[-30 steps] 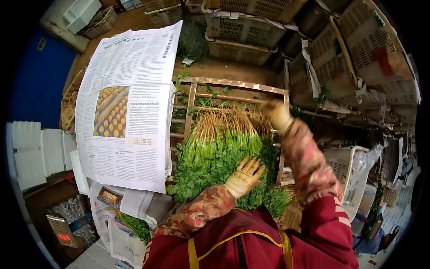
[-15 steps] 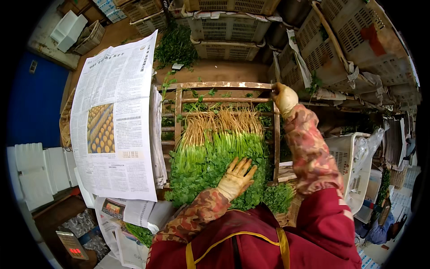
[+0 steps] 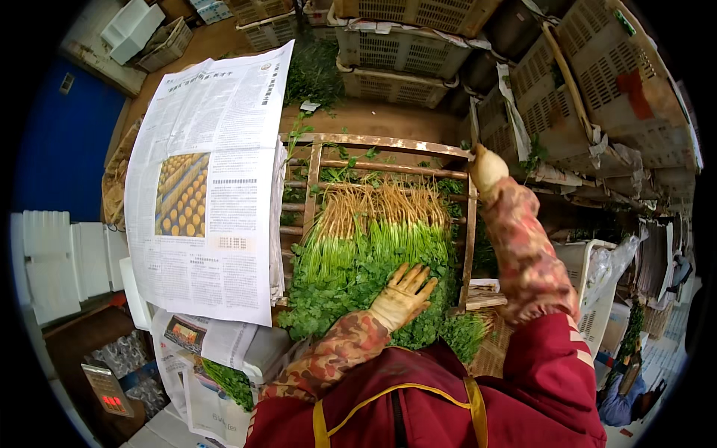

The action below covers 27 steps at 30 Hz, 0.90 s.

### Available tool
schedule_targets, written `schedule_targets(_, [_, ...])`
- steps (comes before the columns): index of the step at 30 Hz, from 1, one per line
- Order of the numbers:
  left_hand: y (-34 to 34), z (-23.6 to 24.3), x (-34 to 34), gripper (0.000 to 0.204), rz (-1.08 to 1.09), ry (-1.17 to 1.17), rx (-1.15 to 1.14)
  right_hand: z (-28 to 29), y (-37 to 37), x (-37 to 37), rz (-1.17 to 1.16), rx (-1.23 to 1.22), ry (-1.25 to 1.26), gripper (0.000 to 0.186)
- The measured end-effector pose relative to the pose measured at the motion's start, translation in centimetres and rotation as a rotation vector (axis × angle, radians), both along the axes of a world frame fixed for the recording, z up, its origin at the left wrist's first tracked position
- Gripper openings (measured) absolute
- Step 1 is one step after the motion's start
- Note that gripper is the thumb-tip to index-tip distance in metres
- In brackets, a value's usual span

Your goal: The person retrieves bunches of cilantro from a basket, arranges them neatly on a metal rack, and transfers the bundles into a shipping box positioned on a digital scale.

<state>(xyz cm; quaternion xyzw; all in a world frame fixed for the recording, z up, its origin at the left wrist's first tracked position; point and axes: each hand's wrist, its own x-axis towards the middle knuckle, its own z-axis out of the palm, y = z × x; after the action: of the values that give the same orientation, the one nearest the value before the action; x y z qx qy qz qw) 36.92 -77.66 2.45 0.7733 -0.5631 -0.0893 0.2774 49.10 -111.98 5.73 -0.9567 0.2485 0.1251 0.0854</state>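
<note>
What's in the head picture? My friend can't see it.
A gloved left hand rests on coriander-like greens, roots pointing away, on a slatted rack. The gloved right hand is at its far-right corner; newspaper lies to the left.

Left margin: a deep blue panel [image 3: 67, 142] bearing a small rectangular fitting [image 3: 66, 83]; above it, a pale, stained wall section [image 3: 89, 66]. Lower left: white foam boxes [image 3: 52, 261] standing side by side. Upper centre: stacked, slotted plastic crates [image 3: 396, 48] beside a brown floor [image 3: 381, 123]. Upper right: further slotted crates [image 3: 612, 67], one marked by a red patch [image 3: 635, 95]. Lighting: uneven, with deep shadow among the crates and a brighter, pale floor at lower right.
</note>
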Motion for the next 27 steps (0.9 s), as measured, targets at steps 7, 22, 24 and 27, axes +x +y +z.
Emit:
schedule_targets(7, [-1.1, -0.7, -1.0, 0.054, 0.027, -0.084, 0.022, 5.1, 17.0, 1.1, -0.012, 0.445, 0.583, 0.09])
schedule_targets(22, [3.4, 1.6, 6.8, 0.056, 0.95, 0.746, -0.171, 4.9, 17.3, -5.9, 0.009, 0.29, -0.307, 0.053])
schedule_targets(24, [2.9, -1.2, 6.9, 0.059, 0.901, 1.148, -0.269, 5.4, 17.5, -6.6, -0.09, 0.375, -0.324, 0.06])
schedule_targets(27, [1.7, 3.4, 6.9, 0.046, 0.752, 1.269, -0.347, 6.4, 16.8, -6.8, -0.22, 0.439, -0.228, 0.065])
